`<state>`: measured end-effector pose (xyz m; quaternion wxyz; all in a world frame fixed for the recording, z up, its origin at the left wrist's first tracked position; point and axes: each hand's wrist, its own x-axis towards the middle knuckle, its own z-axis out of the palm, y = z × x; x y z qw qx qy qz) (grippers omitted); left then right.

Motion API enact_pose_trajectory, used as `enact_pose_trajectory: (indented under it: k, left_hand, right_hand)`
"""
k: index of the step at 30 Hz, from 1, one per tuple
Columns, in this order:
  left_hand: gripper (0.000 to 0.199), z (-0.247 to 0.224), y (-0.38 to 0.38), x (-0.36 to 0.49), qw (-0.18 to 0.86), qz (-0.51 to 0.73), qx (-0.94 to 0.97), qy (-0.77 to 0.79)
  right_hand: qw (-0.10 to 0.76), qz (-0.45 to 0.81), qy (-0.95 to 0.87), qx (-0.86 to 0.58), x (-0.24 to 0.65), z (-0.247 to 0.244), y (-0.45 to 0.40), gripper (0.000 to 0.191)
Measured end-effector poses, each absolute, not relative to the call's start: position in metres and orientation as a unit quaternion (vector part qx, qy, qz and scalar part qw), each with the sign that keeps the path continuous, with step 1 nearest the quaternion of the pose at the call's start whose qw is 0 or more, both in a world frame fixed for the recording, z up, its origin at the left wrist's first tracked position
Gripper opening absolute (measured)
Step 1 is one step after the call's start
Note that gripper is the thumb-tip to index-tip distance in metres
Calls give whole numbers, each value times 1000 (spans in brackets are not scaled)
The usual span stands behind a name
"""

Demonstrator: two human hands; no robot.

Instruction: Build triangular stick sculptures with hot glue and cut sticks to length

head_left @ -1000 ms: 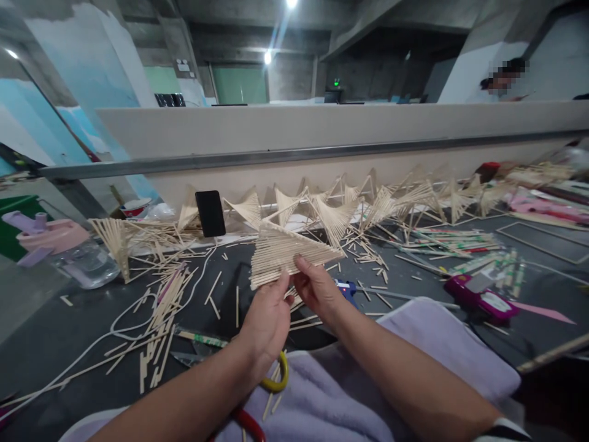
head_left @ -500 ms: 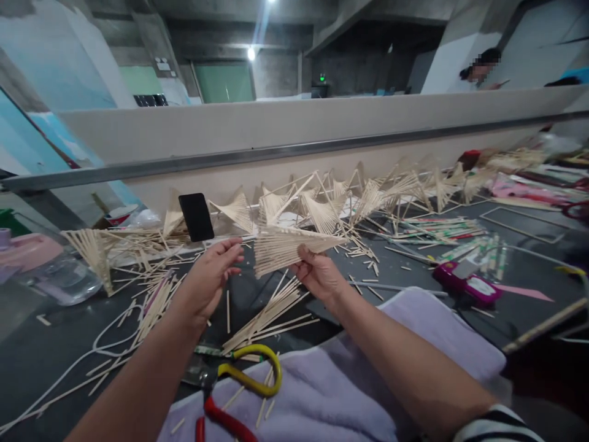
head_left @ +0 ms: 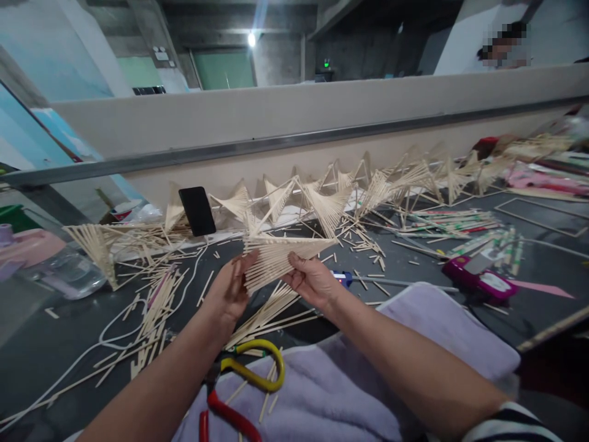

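Between my hands is a fan-like twisted structure of thin wooden sticks (head_left: pixel 269 263), held up over the dark table. My right hand (head_left: pixel 313 281) pinches its underside near the middle, thumb on top. My left hand (head_left: pixel 234 288) has its fingers closed at the structure's left edge. A bundle of loose sticks (head_left: pixel 267 312) lies below it on the table. Cutters with one yellow and one red handle (head_left: pixel 254 369) rest on a lilac towel (head_left: pixel 331 390) in front of me. Partly hidden behind my right hand is a blue tool (head_left: pixel 343 279) with a cable.
Similar stick structures (head_left: pixel 324 205) stand along the low wall. A black phone (head_left: pixel 197 212) leans upright at the back left. On the right lies a magenta device (head_left: pixel 479 279); a clear bottle (head_left: pixel 76 273) is at the left. A person (head_left: pixel 504 46) is beyond the wall.
My left hand has moved right and taken hold of the structure's left edge. The structure has shifted slightly left and down. The camera view has moved a little.
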<state>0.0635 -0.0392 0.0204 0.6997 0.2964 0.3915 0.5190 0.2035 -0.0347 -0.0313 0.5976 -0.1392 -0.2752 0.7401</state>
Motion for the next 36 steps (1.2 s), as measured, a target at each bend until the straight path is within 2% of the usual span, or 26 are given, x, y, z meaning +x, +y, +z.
enact_pose_trajectory:
  k: [11,18,20,24,29,32,36]
  left_hand:
    - [20,14,-37,61,705,533,288,369]
    - [33,12,-37,65,687,587,273,330]
    - [29,3,-39,67,663,621,260,328]
    - [8,-17,-55,82,650,649,232,320]
    - [24,-20,-76,106,718,565,301,273]
    - [30,-13,-75,110,720,588,292,226]
    - [32,-8,-70,104,681,642,261,235]
  right_hand:
    - [593,759,-226,-144,200,-39,-33,26]
    - [623,741,-203,-147,204,-34,-30,26]
    - [647,727,-185,-137,207,-34,-26,23]
    - [681,705,-162,-115,213,-33,-19,21]
    - [675,713,-149,-116,205,-32,-25,22]
    - [638,748,-149,-104,190,-31,-40,21]
    - [611,770,-170,-72,170,-28,-61,20]
